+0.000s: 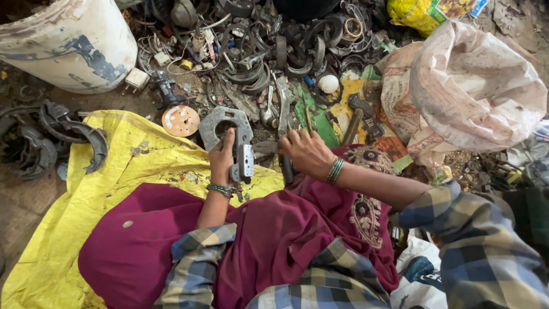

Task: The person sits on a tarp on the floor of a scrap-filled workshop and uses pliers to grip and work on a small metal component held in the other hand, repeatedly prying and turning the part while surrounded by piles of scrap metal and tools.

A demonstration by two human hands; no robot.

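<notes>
My left hand [222,162] grips a flat grey metal plate [213,127] with a round hole, held upright over my lap; a small grey block part [246,160] hangs at its lower right. My right hand [306,151] rests just to the right, fingers curled around a dark tool handle [286,169] that points down toward my lap. Both wrists wear green bangles. Maroon cloth [171,240] covers my legs.
A heap of dark curved metal scrap [269,51] fills the ground ahead. A white drum [68,43] stands at the upper left, a stuffed white sack [474,91] at the right. A yellow sheet [86,189] lies under me. A hammer [357,114] lies on printed packaging.
</notes>
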